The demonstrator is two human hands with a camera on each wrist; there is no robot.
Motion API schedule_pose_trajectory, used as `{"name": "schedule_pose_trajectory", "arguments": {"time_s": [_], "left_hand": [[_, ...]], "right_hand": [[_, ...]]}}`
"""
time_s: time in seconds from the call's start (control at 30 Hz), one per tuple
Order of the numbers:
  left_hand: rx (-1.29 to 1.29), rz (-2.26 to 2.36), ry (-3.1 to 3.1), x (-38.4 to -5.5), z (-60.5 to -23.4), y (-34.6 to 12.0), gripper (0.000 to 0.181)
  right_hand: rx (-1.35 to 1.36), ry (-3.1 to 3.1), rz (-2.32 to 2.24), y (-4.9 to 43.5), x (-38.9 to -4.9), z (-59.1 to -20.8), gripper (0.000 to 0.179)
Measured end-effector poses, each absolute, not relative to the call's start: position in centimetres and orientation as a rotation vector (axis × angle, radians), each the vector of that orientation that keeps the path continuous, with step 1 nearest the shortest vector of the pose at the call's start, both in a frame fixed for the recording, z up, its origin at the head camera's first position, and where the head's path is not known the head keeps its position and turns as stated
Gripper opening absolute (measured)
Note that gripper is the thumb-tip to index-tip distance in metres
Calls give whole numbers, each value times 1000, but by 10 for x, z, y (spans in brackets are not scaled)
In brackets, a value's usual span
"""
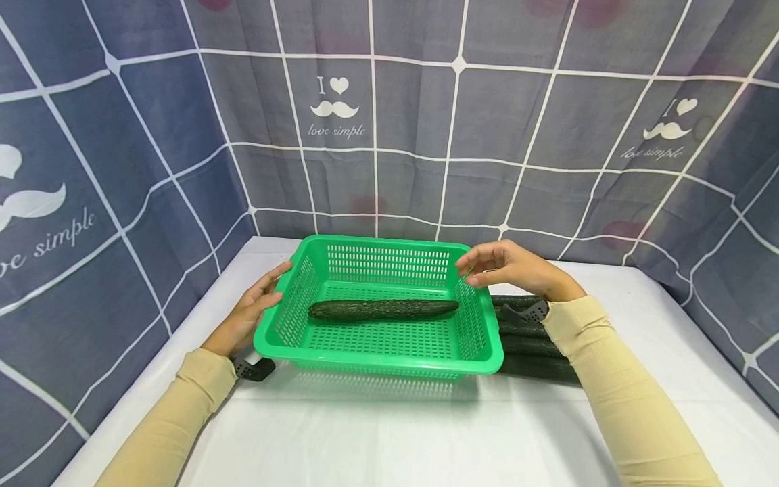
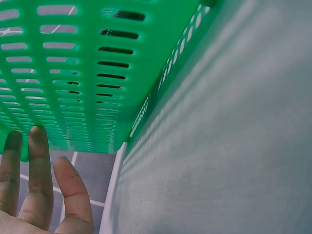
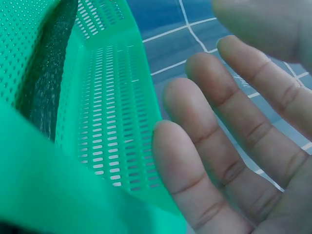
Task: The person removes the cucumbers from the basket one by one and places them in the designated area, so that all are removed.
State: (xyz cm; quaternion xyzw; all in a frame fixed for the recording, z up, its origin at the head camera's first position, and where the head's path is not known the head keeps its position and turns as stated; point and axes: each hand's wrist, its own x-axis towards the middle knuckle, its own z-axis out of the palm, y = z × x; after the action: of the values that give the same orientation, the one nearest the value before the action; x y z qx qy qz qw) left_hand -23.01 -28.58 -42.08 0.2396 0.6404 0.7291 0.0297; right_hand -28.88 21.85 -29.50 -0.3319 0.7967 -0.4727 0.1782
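Note:
A green perforated basket (image 1: 377,365) sits in the middle of the white table, with one long dark cucumber (image 1: 383,310) lying across its floor. At the basket's left rim is my left hand (image 1: 249,311); in the left wrist view its straight fingers (image 2: 39,170) reach up to the slotted outer wall. My right hand (image 1: 505,267) hovers at the back right corner, holding nothing. Loosely spread and slightly bent, its fingers (image 3: 214,126) show beside the rim in the right wrist view, where the cucumber (image 3: 46,73) appears inside.
Several more cucumbers (image 1: 529,346) lie side by side right of the basket, partly hidden under my right wrist and sleeve. A grey curtain (image 1: 414,182) with a white grid stands behind the table (image 1: 316,433) and along both sides.

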Motion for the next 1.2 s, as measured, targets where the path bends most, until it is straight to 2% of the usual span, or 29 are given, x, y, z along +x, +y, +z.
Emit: {"name": "schedule_pose_trajectory", "arguments": {"time_s": [0.87, 1.2], "left_hand": [[740, 2250, 1955, -231, -421, -286, 55], [703, 2206, 2045, -232, -422, -287, 57]], "right_hand": [[-877, 2206, -1261, 166, -327, -299, 39], [-906, 2197, -1207, 144, -335, -308, 31]]}}
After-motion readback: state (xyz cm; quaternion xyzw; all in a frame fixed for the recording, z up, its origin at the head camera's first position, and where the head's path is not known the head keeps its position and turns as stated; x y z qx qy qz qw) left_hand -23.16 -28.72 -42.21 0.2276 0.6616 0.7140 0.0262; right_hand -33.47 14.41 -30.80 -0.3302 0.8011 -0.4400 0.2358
